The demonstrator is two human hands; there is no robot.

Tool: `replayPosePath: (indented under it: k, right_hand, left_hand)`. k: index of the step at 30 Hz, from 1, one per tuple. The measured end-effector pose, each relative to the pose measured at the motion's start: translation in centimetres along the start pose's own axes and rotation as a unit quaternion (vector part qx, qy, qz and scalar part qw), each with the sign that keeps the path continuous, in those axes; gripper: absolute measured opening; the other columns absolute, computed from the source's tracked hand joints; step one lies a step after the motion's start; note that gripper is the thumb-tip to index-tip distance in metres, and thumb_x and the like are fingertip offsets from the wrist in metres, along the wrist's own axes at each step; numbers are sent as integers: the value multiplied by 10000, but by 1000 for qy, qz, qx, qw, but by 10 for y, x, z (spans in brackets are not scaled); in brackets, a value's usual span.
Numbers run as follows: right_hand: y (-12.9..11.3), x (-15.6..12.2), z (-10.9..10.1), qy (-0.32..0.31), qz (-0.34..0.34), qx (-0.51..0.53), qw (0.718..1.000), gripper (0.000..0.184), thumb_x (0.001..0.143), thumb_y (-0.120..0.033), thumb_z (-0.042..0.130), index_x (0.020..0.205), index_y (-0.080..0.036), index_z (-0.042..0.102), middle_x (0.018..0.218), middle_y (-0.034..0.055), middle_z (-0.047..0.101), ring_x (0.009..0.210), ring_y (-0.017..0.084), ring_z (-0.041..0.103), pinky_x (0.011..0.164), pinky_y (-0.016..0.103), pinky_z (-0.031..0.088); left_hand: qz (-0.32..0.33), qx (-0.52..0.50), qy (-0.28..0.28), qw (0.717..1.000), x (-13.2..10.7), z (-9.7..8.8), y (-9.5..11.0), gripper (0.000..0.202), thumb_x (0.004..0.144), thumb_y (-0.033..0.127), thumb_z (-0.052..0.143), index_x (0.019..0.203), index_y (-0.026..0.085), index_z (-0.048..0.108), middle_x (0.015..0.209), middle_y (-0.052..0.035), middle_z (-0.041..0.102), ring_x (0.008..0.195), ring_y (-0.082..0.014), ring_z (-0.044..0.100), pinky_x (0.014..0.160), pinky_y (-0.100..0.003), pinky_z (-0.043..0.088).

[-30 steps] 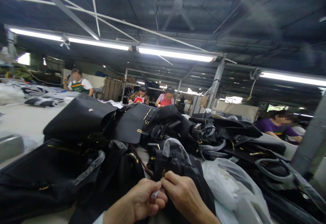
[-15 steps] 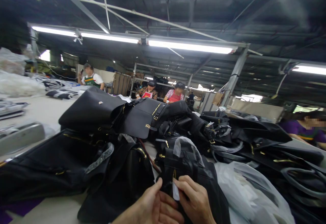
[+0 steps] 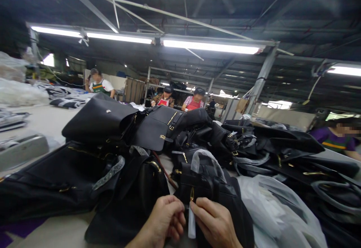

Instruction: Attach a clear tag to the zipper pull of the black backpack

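A black bag [image 3: 222,193] with carrying handles wrapped in clear plastic lies in front of me. On it hangs a gold metal pull [image 3: 192,194] with a narrow white strip [image 3: 191,225] below it. My right hand [image 3: 216,218] pinches the pull where the strip begins. Just left of the strip, my left hand [image 3: 169,218] is closed with thumb and forefinger together; whatever sits in that pinch is too small to make out. Another black bag [image 3: 113,210] lies left of my hands.
Black bags [image 3: 158,127] are heaped across the table. A translucent plastic bag [image 3: 282,210] lies on the right, and a white table surface [image 3: 50,120] shows at left. Several people work beyond, one in purple [image 3: 328,137] at the far right.
My left hand has gone from open, palm up, to closed fingers beside the strip. My right fingers have shifted up to the gold pull, and more of the white strip shows.
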State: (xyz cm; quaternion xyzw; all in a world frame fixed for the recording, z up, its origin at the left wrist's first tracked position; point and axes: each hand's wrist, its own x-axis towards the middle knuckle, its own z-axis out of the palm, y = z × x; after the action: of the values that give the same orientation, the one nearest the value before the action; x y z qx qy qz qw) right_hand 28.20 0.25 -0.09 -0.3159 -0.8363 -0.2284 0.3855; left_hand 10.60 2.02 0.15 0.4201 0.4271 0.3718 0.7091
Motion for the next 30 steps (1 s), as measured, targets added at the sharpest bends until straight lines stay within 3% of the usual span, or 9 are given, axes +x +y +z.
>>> replayPosePath:
  k: [4, 8, 12, 19, 24, 28, 30]
  right_hand:
    - [-6, 8, -1, 0, -12, -29, 999, 281, 1002, -154, 419, 899, -152, 681, 693, 42, 676, 556, 124, 628, 518, 221, 445]
    - [-11, 12, 1, -11, -11, -37, 999, 349, 1021, -186, 386, 788, -175, 646, 637, 15, 633, 525, 125, 587, 503, 239, 397]
    - [-10, 11, 2, -10, 23, -2, 1000, 357, 1028, -208, 379, 777, -188, 632, 651, 12, 639, 538, 123, 592, 521, 231, 395]
    - [-6, 7, 7, -39, 55, 5, 998, 360, 1029, -259, 377, 796, -191, 644, 671, 22, 646, 536, 129, 599, 513, 222, 406]
    - [-7, 1, 8, -69, 109, 66, 989, 256, 1004, -211, 421, 968, -177, 672, 821, 60, 698, 660, 151, 672, 588, 220, 478]
    - [-13, 5, -2, -77, 215, 196, 954, 283, 963, -152, 406, 1060, -181, 670, 914, 73, 687, 805, 161, 682, 727, 234, 528]
    - [-17, 9, -8, -85, 274, 247, 926, 308, 949, -167, 395, 1050, -190, 686, 898, 65, 675, 798, 164, 675, 723, 244, 537]
  left_hand:
    - [91, 102, 25, 990, -4, 2, 8, 156, 620, 349, 574, 619, 200, 528, 444, 50, 519, 352, -80, 410, 365, -194, 255]
    - [227, 287, 58, 929, -14, 5, 15, 153, 737, 276, 512, 620, 184, 550, 545, 43, 473, 541, -112, 446, 516, -229, 305]
    - [247, 353, 50, 901, -22, 6, 20, 164, 778, 241, 486, 639, 185, 553, 633, 17, 516, 652, -150, 499, 604, -254, 345]
    - [256, 293, 46, 920, -23, 2, 4, 49, 714, 206, 614, 746, 186, 582, 719, 17, 560, 681, -151, 520, 632, -240, 401]
    - [214, 177, 35, 960, -13, 0, -11, 92, 721, 208, 543, 803, 185, 577, 676, 25, 531, 575, -137, 508, 521, -232, 439]
    - [226, 161, 59, 959, -11, 2, -12, 132, 699, 230, 544, 793, 169, 614, 749, -7, 552, 601, -150, 548, 503, -242, 487]
    - [238, 164, 66, 955, -11, 3, -12, 129, 706, 231, 531, 775, 166, 619, 754, -13, 555, 594, -151, 560, 500, -243, 490]
